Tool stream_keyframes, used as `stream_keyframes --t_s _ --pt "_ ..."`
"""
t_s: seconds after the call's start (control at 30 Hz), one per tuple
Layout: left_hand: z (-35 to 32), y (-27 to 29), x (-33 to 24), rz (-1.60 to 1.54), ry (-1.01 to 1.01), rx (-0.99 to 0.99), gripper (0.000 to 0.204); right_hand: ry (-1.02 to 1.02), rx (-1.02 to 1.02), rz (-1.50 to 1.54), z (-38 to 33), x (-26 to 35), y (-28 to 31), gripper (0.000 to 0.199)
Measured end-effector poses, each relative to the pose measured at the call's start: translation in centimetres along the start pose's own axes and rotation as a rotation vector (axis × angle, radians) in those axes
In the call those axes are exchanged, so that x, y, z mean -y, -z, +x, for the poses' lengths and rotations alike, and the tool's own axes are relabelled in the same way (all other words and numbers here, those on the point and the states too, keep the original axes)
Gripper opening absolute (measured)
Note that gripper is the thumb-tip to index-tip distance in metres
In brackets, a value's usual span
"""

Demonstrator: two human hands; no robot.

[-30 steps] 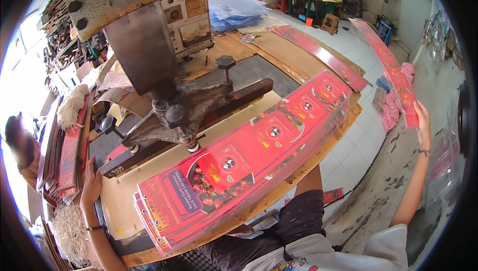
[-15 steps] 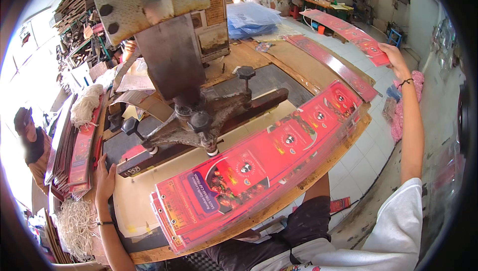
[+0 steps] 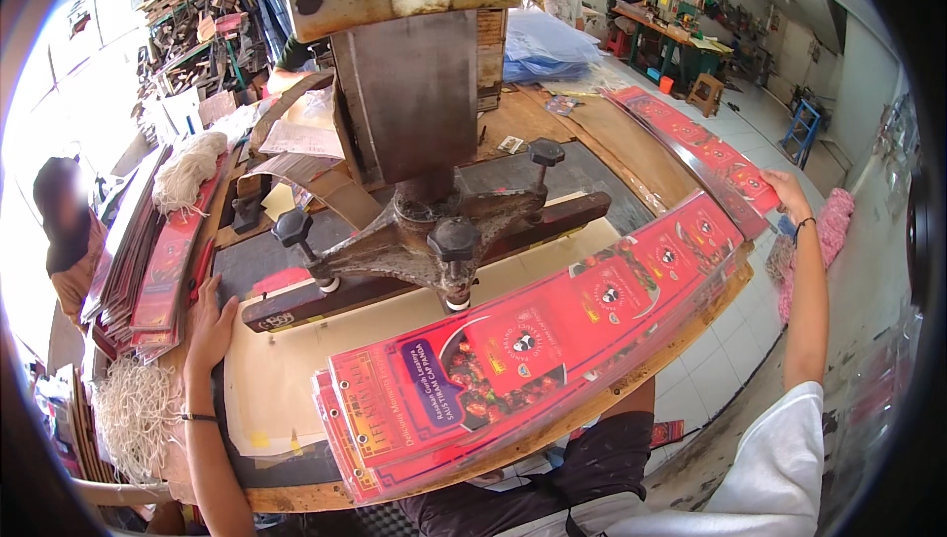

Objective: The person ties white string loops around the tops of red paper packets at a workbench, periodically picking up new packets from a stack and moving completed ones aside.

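Many long red sheets (image 3: 533,359) lie in a stack just in front of the big metal press (image 3: 434,143), close to your body, on the wooden table (image 3: 631,389). Your left hand (image 3: 209,325) rests flat on the table to the left of the press, fingers spread, holding nothing. Beside that hand lies another pile of red sheets (image 3: 163,271), and white strings (image 3: 138,404) hang near it. Your right hand (image 3: 787,192) reaches out to the right of the press and pinches the end of one long red strip (image 3: 695,143). That strip runs away from you along the far right side of the table. Behind the press sits a heap of clear blue bags (image 3: 543,49). Farther back, people sit at a green bench (image 3: 681,39).
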State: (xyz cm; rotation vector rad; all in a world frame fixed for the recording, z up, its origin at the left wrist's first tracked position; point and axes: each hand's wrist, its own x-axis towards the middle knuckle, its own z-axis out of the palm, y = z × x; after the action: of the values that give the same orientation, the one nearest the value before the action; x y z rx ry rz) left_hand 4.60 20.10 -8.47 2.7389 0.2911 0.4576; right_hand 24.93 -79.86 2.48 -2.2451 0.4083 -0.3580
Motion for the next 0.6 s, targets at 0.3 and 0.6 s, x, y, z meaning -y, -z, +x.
stream_keyframes --t_s 0.3,0.6 --pt "0.5 -0.6 -0.2 -0.041 0.008 0.015 0.057 0.208 -0.272 -0.509 3.9 -3.4 3.3 0.049" --pt "0.1 0.2 -0.2 -0.007 -0.015 0.011 0.058 0.274 0.216 -0.691 -5.4 -1.2 -6.2 0.044"
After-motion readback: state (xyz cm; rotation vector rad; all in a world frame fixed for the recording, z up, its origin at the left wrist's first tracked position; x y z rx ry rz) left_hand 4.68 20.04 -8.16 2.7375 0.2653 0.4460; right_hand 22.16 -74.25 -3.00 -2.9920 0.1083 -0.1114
